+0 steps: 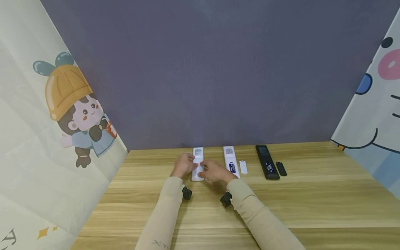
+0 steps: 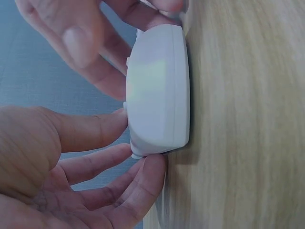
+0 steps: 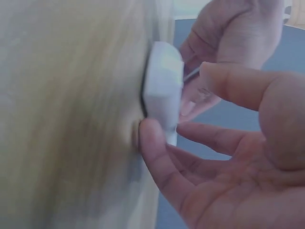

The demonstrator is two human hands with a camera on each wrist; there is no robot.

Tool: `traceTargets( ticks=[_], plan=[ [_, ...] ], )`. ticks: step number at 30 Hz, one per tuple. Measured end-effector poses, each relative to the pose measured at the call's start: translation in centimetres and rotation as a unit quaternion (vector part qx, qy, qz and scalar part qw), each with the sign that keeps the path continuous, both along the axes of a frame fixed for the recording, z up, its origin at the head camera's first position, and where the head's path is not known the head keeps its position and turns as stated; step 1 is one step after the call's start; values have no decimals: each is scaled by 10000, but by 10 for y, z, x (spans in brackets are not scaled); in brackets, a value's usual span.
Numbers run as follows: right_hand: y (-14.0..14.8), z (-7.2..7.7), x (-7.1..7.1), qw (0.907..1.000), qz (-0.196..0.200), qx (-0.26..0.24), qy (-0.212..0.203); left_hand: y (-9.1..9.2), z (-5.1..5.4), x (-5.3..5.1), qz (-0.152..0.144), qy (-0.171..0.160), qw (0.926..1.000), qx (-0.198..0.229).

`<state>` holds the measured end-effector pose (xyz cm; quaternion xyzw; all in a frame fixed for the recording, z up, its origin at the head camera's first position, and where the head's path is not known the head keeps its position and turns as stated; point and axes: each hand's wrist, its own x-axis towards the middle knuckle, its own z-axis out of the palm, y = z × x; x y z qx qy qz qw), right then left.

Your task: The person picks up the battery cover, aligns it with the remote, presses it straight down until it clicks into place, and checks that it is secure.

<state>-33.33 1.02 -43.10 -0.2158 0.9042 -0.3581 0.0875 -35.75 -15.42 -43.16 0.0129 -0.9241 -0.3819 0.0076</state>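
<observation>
White remote (image 1: 198, 159) under both hands — back upward.
Brace it flat; light, even pressure probably serves best here. The left hand (image 1: 183, 165) pinches one side; the right hand's (image 1: 216, 172) fingers meet the other — whether they grip, I cannot tell. Smooth, slim and printed near one end, it lies on the table (image 1: 200, 215), left of a second white remote (image 1: 230, 158).

A grey-blue panel (image 1: 212, 69) backs a wood-grained table (image 1: 206, 222).
</observation>
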Motion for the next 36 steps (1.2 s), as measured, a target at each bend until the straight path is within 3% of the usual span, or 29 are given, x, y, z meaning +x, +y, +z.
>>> traceTargets(
  ticks=[9,15,20,26,33,36],
  plan=[
    [21,23,-1,9979,-318,-486,-283,1,1,1,35,125,9999,-103],
    [50,41,-3,9950,-640,-761,130,5,5,3,231,376,9990,-48],
    [78,50,-2,9898,-1031,-872,451,14,13,3,258,912,9953,172],
    [113,48,-7,9878,-1262,-607,684,31,22,4,-119,1485,9862,726],
    [136,38,-15,9903,-1151,-117,768,52,18,10,-203,1254,9797,1547],
    [140,33,-17,9896,-1181,201,798,64,15,12,-237,1149,9821,1475]
  ],
)
